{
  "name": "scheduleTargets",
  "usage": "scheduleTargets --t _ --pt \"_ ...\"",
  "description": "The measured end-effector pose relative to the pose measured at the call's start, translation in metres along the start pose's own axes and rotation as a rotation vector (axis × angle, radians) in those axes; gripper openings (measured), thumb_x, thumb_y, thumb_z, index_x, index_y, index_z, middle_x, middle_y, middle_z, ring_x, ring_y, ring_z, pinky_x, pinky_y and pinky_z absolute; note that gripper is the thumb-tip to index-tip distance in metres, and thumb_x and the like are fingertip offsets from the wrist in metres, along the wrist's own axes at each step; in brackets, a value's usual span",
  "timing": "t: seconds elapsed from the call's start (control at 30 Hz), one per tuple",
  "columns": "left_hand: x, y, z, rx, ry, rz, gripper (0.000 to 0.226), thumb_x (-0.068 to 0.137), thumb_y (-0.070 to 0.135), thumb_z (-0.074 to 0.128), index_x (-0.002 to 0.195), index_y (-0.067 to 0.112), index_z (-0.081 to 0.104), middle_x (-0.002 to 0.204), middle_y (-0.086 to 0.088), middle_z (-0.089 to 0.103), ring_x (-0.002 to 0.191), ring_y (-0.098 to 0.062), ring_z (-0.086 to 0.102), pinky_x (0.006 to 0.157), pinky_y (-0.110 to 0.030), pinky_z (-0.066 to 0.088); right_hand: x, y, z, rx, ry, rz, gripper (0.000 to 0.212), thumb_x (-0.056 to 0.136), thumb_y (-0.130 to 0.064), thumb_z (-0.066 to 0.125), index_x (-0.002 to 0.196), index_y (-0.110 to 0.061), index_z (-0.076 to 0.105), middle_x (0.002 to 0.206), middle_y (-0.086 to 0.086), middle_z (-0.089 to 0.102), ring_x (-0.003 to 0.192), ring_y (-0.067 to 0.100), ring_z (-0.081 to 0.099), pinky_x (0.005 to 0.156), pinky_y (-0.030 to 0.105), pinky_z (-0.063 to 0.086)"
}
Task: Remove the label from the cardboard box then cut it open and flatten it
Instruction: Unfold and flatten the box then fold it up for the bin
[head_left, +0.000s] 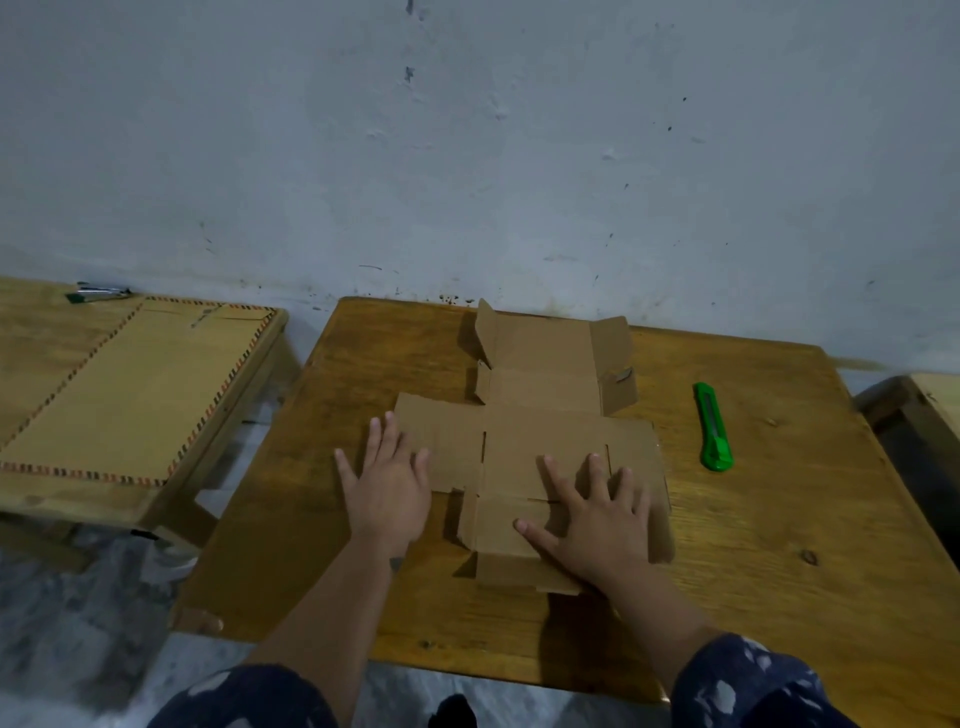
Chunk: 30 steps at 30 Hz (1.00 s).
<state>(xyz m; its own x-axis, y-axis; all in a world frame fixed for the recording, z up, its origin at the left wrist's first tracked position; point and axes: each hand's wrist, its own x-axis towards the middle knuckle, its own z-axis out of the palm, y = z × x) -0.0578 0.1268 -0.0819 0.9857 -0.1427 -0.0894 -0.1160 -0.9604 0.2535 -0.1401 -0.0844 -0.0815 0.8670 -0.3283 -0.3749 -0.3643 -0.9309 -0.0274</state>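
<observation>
Already cut open, the cardboard box (540, 447) lies spread at the centre of the frame on a wooden desk (779, 519). The left hand (387, 488) and the right hand (597, 514) press it with fingers straight and splayed, gripping nothing. Light, thin and springy at its creases, the board likely needs flat palms on the raised flaps at upper centre. A green utility knife (712, 428) rests at centre right, apart from the box.
</observation>
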Motion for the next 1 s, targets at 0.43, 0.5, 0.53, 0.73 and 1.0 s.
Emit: scheduleTargets --t 0.43,0.5,0.53,0.73,1.0 --pt "0.012 0.053 0.019 0.276 -0.165 0.211 0.067 0.096 0.056 0.009 0.151 0.023 -0.011 0.159 -0.004 -0.017 0.143 -0.023 -0.024 0.113 -0.059 -0.013 0.075 0.044 -0.025 0.107 0.179 0.086 0.069 0.098 -0.048 0.023 0.150 -0.018 -0.012 0.157 0.010 -0.023 0.144 0.031 -0.021 0.113 0.056 -0.009" --pt "0.013 0.044 0.025 0.255 -0.176 0.212 0.068 0.094 0.060 0.004 0.151 0.026 -0.012 0.159 -0.002 -0.018 0.143 -0.022 -0.025 0.113 -0.058 -0.015 0.079 0.048 -0.017 0.141 0.160 0.124 0.068 0.099 -0.048 0.022 0.150 -0.014 -0.008 0.159 0.008 -0.017 0.146 0.029 -0.017 0.114 0.057 -0.007" --pt "0.013 0.039 0.028 0.243 -0.174 0.216 0.071 0.090 0.063 -0.003 0.150 0.027 -0.013 0.158 -0.001 -0.020 0.143 -0.021 -0.025 0.112 -0.057 -0.016 0.082 0.049 -0.014 0.152 0.153 0.134 0.067 0.099 -0.047 0.021 0.151 -0.013 -0.005 0.160 0.007 -0.013 0.146 0.029 -0.014 0.114 0.057 -0.006" --pt "0.013 0.026 0.048 0.145 -0.036 0.254 0.074 0.085 0.068 -0.007 0.149 0.033 0.000 0.160 0.003 -0.004 0.146 -0.021 -0.013 0.114 -0.059 -0.007 0.107 0.050 -0.025 0.281 0.319 0.174 0.059 0.099 -0.041 0.029 0.149 -0.010 0.021 0.157 0.008 0.022 0.146 0.027 0.010 0.118 0.049 0.005" --pt "0.016 0.024 0.054 0.140 -0.024 0.241 0.069 0.091 0.065 0.012 0.148 0.029 0.028 0.157 0.001 0.023 0.146 -0.023 0.014 0.110 -0.063 0.019 0.168 0.054 -0.069 0.992 0.437 0.365 0.052 0.095 -0.031 0.052 0.144 -0.019 0.037 0.120 0.008 0.064 0.107 0.028 0.060 0.083 0.034 0.050"
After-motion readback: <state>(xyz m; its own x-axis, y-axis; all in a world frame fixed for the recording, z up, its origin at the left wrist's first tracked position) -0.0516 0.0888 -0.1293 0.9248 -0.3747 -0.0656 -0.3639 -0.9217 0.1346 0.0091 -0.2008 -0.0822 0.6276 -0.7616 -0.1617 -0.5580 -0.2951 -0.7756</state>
